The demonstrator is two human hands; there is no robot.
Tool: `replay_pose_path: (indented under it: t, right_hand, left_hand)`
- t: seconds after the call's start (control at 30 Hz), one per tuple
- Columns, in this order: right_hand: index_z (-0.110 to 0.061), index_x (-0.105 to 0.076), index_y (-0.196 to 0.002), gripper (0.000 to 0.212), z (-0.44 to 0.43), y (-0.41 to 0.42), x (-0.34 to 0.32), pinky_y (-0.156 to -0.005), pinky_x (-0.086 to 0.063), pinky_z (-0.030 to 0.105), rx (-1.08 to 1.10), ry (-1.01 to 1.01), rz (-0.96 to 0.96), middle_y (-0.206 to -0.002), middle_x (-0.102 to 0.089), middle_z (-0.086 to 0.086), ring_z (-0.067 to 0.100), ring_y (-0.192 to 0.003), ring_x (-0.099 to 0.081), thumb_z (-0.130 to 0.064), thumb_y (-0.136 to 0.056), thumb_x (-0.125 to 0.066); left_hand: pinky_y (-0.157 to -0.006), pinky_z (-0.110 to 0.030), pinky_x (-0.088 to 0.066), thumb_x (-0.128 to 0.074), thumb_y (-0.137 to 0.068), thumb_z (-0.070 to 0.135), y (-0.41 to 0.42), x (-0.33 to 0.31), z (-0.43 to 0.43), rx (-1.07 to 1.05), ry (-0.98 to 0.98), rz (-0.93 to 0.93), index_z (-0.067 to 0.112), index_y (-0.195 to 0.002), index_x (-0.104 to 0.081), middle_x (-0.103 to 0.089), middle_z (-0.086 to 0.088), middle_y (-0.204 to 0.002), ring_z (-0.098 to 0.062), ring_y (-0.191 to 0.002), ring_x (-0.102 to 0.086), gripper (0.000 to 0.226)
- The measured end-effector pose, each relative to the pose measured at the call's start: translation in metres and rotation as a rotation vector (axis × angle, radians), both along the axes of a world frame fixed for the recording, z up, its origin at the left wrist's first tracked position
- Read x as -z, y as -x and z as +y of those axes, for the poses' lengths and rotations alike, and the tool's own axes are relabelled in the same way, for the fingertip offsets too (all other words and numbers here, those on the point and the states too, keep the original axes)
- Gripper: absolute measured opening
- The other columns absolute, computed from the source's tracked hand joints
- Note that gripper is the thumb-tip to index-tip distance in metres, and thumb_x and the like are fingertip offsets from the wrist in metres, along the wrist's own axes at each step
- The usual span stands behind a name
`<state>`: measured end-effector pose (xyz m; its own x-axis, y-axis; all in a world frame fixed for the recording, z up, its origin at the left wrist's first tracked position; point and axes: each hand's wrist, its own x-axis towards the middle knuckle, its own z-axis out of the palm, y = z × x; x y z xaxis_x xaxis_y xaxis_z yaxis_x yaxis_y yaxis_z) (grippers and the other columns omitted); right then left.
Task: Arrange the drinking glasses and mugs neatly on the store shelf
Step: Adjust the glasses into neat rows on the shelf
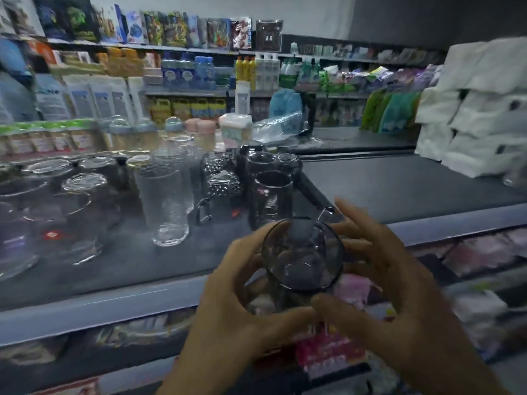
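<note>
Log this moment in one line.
left hand: grips dark glass | right hand: grips it too | status: not yet on shelf

A rack of shelves (188, 92), crowded with bottles (245, 69) and packets (159, 29), lined the back. Above it was a pale wall (313, 12); right of it, stacked white packs (473, 115); before it, a dark shelf top (399, 183).

Shelf (399, 189) layout:
- Left half: glasses cluster (57, 212), several rows deep.
- Tall glass (168, 206) right of the cluster, near the front edge.
- Centre: mugs (271, 192) in a line running front to back.
- Right back corner: stacked packs (470, 115). One more glass (514, 178) just before them.
- Held glass (302, 255) over the front edge, just before the mugs. Left hand (228, 295) on its left, right hand (399, 280) on its right.
- Lower shelf packets (328, 352) beneath.
- Far shelving (199, 67) behind.
</note>
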<state>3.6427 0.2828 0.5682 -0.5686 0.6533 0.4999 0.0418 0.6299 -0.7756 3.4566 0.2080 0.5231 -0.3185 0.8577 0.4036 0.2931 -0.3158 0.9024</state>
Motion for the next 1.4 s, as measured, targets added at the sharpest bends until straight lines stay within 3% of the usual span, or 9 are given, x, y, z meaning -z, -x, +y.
replay_pose_path:
  t: [0.17,0.3,0.4,0.53,0.63,0.77,0.9,1.1,1.4]
  right_hand:
    - [-0.049,-0.053,-0.138,0.075,0.089,-0.045,-0.024,-0.089,-0.059,0.026,-0.036,-0.098,-0.151,-0.127,-0.065,-0.021,0.005,-0.117,-0.065,-0.061,-0.069,-0.081]
    - [-0.049,-0.056,-0.132,0.082,0.138,-0.038,-0.043,-0.090,-0.058,0.021,-0.073,-0.090,-0.230,-0.118,-0.064,-0.029,-0.004,-0.111,-0.065,-0.066,-0.059,-0.088]
    - [-0.047,-0.061,-0.121,0.072,0.167,-0.030,-0.052,-0.087,-0.056,0.015,-0.115,-0.094,-0.243,-0.104,-0.069,-0.031,-0.008,-0.100,-0.068,-0.049,-0.057,-0.093]
    - [-0.037,-0.065,-0.126,0.072,0.199,-0.017,-0.055,-0.091,-0.060,0.028,-0.117,-0.065,-0.254,-0.104,-0.074,-0.016,0.000,-0.099,-0.071,-0.033,-0.062,-0.096]
    - [-0.035,-0.064,-0.129,0.075,0.219,0.001,-0.051,-0.092,-0.060,0.037,-0.123,-0.051,-0.265,-0.110,-0.073,-0.014,0.003,-0.104,-0.070,-0.033,-0.062,-0.096]
    - [-0.030,-0.063,-0.131,0.073,0.244,0.022,-0.043,-0.093,-0.060,0.038,-0.141,-0.030,-0.282,-0.112,-0.073,-0.010,0.005,-0.104,-0.070,-0.022,-0.066,-0.096]
    - [-0.023,-0.061,-0.134,0.073,0.258,0.039,-0.035,-0.094,-0.058,0.035,-0.173,-0.001,-0.320,-0.116,-0.071,-0.007,0.007,-0.106,-0.069,-0.014,-0.070,-0.093]
    - [-0.024,-0.060,-0.135,0.074,0.273,0.057,-0.026,-0.090,-0.059,0.036,-0.191,-0.007,-0.401,-0.117,-0.069,-0.006,0.010,-0.107,-0.068,-0.014,-0.069,-0.092]
    - [-0.026,-0.061,-0.134,0.078,0.278,0.073,-0.013,-0.089,-0.059,0.035,-0.207,0.002,-0.458,-0.117,-0.067,-0.007,0.015,-0.108,-0.066,-0.025,-0.062,-0.088]
  left_hand:
    - [-0.095,-0.019,-0.056,-0.091,-0.072,0.024,-0.063,-0.015,0.070,-0.089,-0.025,-0.023,0.053,-0.132,-0.058,-0.064,0.020,-0.132,0.001,-0.116,-0.065,0.074]
    - [-0.091,-0.026,-0.059,-0.089,-0.076,0.015,-0.088,-0.011,0.117,-0.346,-0.075,0.052,0.052,-0.137,-0.054,-0.055,0.021,-0.131,0.000,-0.115,-0.064,0.079]
    - [-0.095,-0.028,-0.056,-0.088,-0.077,0.018,-0.092,-0.011,0.143,-0.460,-0.108,0.112,0.045,-0.147,-0.049,-0.049,0.020,-0.130,-0.002,-0.118,-0.060,0.084]
    - [-0.101,-0.028,-0.052,-0.088,-0.080,0.024,-0.084,-0.013,0.157,-0.524,-0.098,0.176,0.038,-0.154,-0.043,-0.049,0.022,-0.134,0.004,-0.125,-0.053,0.087]
    - [-0.112,-0.032,-0.047,-0.085,-0.083,0.028,-0.078,-0.010,0.161,-0.507,-0.066,0.124,0.038,-0.155,-0.040,-0.049,0.027,-0.145,0.007,-0.136,-0.046,0.086]
    - [-0.117,-0.034,-0.042,-0.081,-0.088,0.023,-0.076,-0.001,0.166,-0.490,-0.029,0.092,0.041,-0.155,-0.039,-0.044,0.029,-0.150,0.007,-0.140,-0.042,0.081]
    - [-0.121,-0.033,-0.038,-0.078,-0.090,0.030,-0.076,0.003,0.172,-0.473,0.010,0.064,0.043,-0.158,-0.031,-0.040,0.024,-0.156,0.006,-0.145,-0.037,0.083]
    - [-0.122,-0.035,-0.036,-0.056,-0.073,0.070,-0.081,0.005,0.181,-0.436,0.077,-0.037,0.046,-0.161,-0.021,-0.030,0.021,-0.165,0.003,-0.150,-0.030,0.098]
    - [-0.124,-0.035,-0.033,-0.052,-0.073,0.075,-0.079,0.008,0.189,-0.403,0.125,-0.136,0.045,-0.162,-0.014,-0.029,0.023,-0.165,0.003,-0.150,-0.029,0.101]
